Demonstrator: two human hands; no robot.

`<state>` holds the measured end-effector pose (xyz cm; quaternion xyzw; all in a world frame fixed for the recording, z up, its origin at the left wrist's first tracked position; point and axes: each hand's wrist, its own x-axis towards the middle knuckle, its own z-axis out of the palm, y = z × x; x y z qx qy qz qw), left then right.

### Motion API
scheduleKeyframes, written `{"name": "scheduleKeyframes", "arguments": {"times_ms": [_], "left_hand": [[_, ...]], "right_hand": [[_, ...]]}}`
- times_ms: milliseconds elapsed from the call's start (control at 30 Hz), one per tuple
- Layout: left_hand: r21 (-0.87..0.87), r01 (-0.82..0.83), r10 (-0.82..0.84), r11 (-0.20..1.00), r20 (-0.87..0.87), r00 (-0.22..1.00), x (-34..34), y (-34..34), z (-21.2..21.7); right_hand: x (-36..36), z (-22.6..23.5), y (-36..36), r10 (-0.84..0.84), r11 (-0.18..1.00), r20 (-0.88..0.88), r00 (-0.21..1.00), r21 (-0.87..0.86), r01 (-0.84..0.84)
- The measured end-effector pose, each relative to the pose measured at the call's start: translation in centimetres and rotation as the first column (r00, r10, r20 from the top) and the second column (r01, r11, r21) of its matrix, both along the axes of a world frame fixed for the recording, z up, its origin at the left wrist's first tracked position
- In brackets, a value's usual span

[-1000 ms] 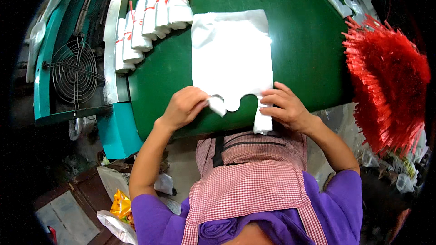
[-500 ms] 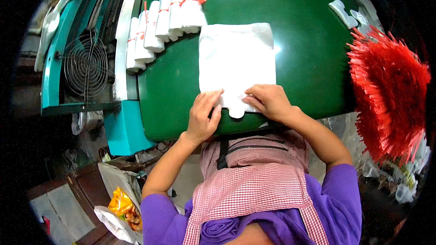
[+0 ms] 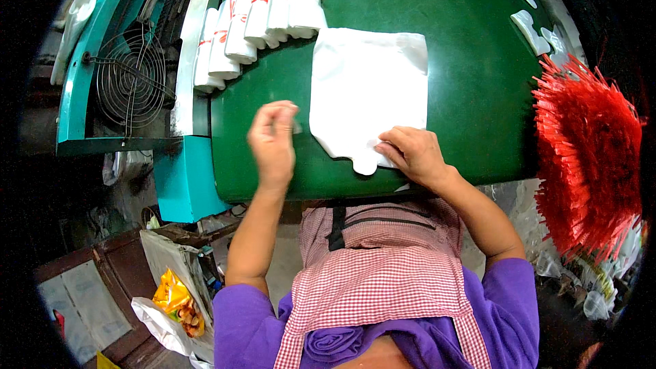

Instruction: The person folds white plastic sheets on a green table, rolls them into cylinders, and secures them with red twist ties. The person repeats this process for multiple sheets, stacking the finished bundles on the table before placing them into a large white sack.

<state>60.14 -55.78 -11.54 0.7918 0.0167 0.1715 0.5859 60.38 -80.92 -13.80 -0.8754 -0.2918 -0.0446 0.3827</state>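
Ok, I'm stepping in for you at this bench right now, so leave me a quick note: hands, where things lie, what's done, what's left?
Left hand: lifted off the green table, fingers pinched; what it holds is too small to tell.
Right hand: pressing the near edge of the flat white bag stack.
Done: six rolled bag bundles tied with red strips, lined up at the far left.
Left: this stack is unrolled and untied. Red tie strips lie in a heap at the right.

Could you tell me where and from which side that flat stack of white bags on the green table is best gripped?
Probably at its near end, coming from the person's side. The stack of white bags lies flat on the green table, and its handle tabs point toward the person, beside the right hand pressing it. The far end nearly meets the tied bundles. The left hand is raised.
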Motion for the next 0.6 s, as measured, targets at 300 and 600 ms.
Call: {"name": "scheduleKeyframes", "arguments": {"times_ms": [300, 600], "left_hand": [[0.726, 0.495, -0.649, 0.478, -0.089, 0.756, -4.0, -3.4, 1.4], [0.815, 0.334, -0.648, 0.474, 0.066, 0.759, -0.9, -3.7, -2.0]], "right_hand": [[-0.5, -0.1, 0.1, -0.018, 0.996, 0.095, 0.995, -0.083, 0.026], [5.3, -1.2, -1.1, 0.101, 0.879, 0.125, 0.987, -0.475, -0.03]]}}
